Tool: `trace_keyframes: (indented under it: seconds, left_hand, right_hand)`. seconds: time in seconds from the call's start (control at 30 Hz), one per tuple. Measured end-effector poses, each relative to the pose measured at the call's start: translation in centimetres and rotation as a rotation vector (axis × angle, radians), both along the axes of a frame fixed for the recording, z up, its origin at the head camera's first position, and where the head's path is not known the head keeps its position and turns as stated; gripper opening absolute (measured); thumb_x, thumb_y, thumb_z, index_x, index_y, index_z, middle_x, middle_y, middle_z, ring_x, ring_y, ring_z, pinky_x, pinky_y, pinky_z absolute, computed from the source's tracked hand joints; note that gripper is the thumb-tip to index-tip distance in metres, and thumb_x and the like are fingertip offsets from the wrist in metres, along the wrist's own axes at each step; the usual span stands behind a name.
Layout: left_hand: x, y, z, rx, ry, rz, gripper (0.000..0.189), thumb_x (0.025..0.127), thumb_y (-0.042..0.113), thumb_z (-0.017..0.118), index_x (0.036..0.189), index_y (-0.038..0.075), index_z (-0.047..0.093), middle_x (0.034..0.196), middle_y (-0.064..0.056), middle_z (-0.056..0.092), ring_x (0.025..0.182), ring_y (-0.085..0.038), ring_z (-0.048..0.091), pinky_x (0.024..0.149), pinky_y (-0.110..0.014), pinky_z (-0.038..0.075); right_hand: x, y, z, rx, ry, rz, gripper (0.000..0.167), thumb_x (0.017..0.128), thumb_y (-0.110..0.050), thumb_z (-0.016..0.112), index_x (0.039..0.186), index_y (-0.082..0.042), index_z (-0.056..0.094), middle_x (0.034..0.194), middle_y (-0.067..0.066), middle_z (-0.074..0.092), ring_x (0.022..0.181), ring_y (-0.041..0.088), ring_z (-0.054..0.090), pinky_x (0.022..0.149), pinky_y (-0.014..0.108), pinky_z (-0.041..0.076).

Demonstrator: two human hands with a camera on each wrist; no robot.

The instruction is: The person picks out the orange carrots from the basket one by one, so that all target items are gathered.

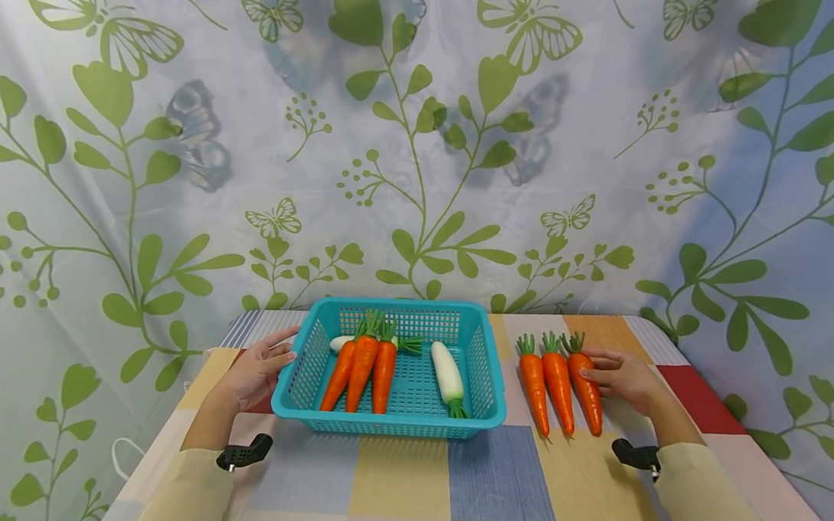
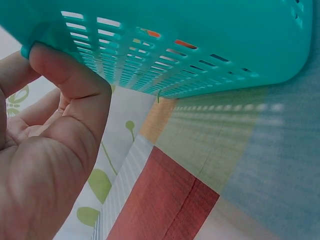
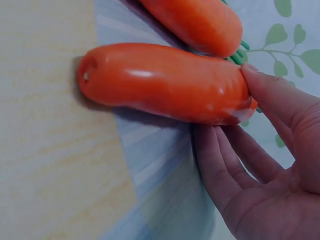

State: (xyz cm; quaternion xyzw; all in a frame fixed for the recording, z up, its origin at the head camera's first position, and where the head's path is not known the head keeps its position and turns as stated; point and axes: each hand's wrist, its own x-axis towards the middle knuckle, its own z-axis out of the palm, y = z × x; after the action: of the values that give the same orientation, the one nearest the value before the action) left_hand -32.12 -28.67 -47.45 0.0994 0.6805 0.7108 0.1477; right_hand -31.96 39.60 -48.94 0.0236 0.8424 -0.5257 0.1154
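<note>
My right hand pinches the rightmost carrot near its green top, thumb on one side and fingers on the other. Two more carrots, a middle one and a left one, lie alongside on the tablecloth. At the left side of a turquoise basket, my left hand touches the rim; the left wrist view shows its thumb against it. Inside lie three carrots on top of a white radish, mostly hidden. Another white radish lies apart at the right, leaves toward me.
A patchwork tablecloth covers the table. Behind it hangs a curtain printed with green leaves and butterflies. A white cord loops at the table's left edge.
</note>
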Motion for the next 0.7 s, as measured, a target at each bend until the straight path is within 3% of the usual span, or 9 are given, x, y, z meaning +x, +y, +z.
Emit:
trace_keyframes:
  seconds: [0.7]
  left_hand:
    - [0.06, 0.16, 0.02, 0.012, 0.014, -0.019, 0.068, 0.107, 0.013, 0.054, 0.163, 0.007, 0.017, 0.119, 0.005, 0.064, 0.108, -0.012, 0.069, 0.100, -0.045, 0.057]
  right_hand:
    - [0.36, -0.19, -0.69, -0.017, 0.006, -0.061, 0.076, 0.096, -0.028, 0.073, 0.157, 0.001, 0.036, 0.157, 0.035, 0.036, 0.112, 0.018, 0.070, 0.093, 0.037, 0.061]
